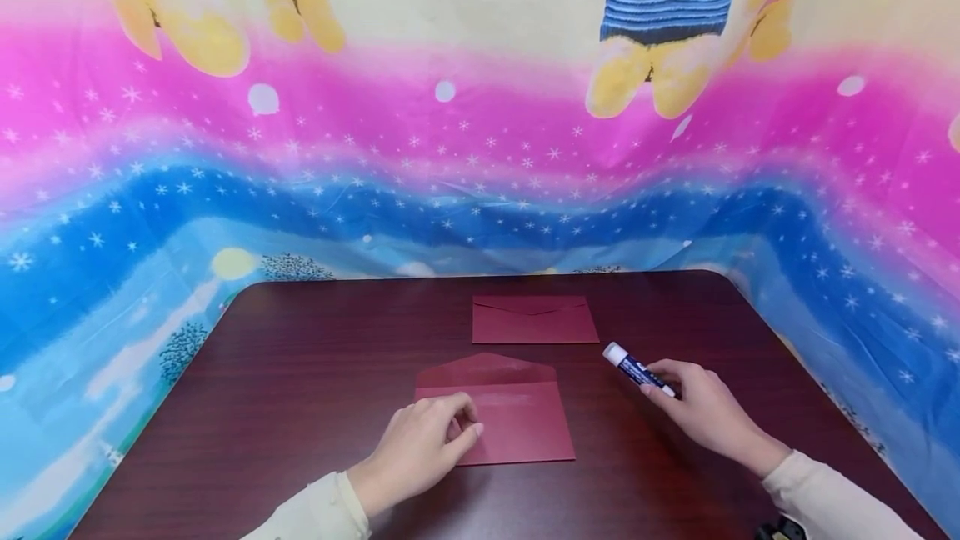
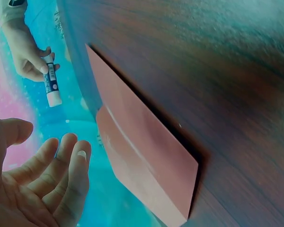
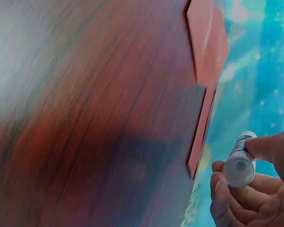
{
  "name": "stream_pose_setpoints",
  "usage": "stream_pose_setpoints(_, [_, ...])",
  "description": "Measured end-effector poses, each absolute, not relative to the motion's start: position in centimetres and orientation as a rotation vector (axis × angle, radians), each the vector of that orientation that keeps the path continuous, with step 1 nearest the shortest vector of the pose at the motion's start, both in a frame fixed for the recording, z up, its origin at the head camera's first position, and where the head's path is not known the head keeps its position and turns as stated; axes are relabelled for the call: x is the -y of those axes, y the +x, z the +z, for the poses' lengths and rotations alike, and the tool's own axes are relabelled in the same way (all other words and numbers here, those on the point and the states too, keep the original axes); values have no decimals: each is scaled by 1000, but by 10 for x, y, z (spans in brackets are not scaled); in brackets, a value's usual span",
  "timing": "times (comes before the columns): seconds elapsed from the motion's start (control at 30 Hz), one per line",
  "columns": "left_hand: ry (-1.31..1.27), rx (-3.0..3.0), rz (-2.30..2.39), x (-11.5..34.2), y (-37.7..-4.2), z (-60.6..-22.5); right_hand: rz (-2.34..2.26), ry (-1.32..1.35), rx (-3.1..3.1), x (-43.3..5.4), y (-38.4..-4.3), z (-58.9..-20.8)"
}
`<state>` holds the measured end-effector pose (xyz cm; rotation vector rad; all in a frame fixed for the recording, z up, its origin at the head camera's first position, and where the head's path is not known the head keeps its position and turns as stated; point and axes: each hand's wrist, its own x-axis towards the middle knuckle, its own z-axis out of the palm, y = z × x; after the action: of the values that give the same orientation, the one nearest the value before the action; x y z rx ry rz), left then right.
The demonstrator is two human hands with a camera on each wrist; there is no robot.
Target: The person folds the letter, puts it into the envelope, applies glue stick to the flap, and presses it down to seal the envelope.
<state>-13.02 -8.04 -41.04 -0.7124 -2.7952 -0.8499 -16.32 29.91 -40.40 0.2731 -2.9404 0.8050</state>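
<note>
Glue stick (image 1: 634, 367), dark-labelled with a white cap, held aslant between thumb and fingers of the right hand (image 1: 705, 411), to the right of and apart from the open envelope (image 1: 525, 427). The left hand (image 1: 420, 444), fingers loosely curled and thumb apart, holds nothing. Seen from the head, it overlaps the left part of this envelope; the left wrist view shows a gap between its fingertips and the red paper. The envelope's flap lies unfolded, pointing away from the person. Only the right wrist view shows the stick's round white end face; only the head view shows the pointed flap of the closed envelope (image 1: 532, 329), a thin strip when seen from the right wrist. A band of counter (image 1: 315, 357) separates the two envelopes. The closed one lies near the far edge; broader surface extends toward both side edges, with patterned cloth (image 1: 450, 148) rising beyond.
</note>
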Motion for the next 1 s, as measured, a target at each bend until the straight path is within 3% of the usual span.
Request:
stream_pose_setpoints(0.43, [-659,2744,-810,88,-140,-411,1057,420,2927,-259,-152,-396])
stream_pose_setpoints(1.0, [-859,2663,-581,68,-140,-410,1281,752,2919,-199,-142,-393])
